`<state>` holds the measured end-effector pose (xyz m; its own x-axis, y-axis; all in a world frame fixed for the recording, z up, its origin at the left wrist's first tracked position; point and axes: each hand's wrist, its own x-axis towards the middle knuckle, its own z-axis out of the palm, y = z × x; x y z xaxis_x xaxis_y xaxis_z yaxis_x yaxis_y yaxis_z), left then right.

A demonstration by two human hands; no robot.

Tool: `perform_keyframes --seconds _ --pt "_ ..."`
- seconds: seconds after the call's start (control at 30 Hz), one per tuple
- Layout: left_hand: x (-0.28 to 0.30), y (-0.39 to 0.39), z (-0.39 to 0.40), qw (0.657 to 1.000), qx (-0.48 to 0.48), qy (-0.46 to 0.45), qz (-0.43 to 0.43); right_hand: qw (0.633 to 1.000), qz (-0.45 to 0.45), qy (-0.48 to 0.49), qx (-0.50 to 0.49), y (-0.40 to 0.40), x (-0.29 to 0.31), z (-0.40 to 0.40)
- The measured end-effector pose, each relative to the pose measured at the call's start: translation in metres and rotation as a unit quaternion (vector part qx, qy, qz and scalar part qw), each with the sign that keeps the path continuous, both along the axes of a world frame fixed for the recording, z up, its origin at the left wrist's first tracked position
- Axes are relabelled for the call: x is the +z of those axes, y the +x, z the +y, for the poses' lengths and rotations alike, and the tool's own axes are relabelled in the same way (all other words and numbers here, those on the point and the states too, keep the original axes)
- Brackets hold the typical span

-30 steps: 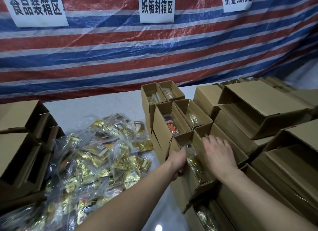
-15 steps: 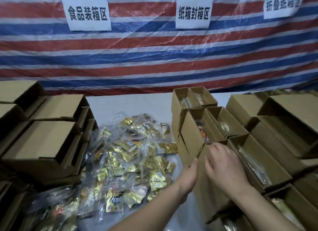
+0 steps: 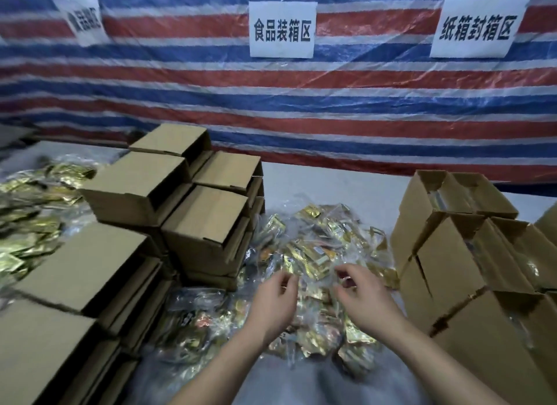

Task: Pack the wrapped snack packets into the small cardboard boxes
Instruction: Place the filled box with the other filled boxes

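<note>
— Look, both hands have left the open boxes [image 3: 470, 248] on the right side. A moment ago they were pushing something down into one of them, and now they are over the pile of snack packets [image 3: 316, 254] in the middle of the table [image 3: 331, 181].

— So that box is finished, you think?

— I think that packet is in, yes, and the next round begins. The left hand [image 3: 275, 299] hangs above the pile with fingers loosely curled and holds nothing. The right hand [image 3: 358, 293] is the same; its thumb and fingers come near each other, but I see no packet between them.

— And where do the packets go?

— Into the upright boxes just beside the pile, on the right. Some already have wrappers inside. The stacked boxes [image 3: 168, 199] on the left lie on their sides and look still unfilled.

— Many packets remain.

— Yes, the work is far from its end, I judge.
</note>
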<state>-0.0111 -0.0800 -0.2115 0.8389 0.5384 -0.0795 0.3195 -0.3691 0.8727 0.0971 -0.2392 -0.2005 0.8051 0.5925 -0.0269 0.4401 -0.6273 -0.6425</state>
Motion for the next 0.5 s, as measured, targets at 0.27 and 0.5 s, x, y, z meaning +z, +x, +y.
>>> perform_keyframes --seconds 0.27,0.5 --pt "0.075 0.009 0.168 0.897 0.178 0.403 -0.023 0.996 -0.019 0.003 0.091 -0.005 0.04 0.097" --pt "0.1 0.024 0.292 0.829 0.176 0.444 0.29 0.983 -0.091 -0.008 0.157 0.014 0.106 0.176"
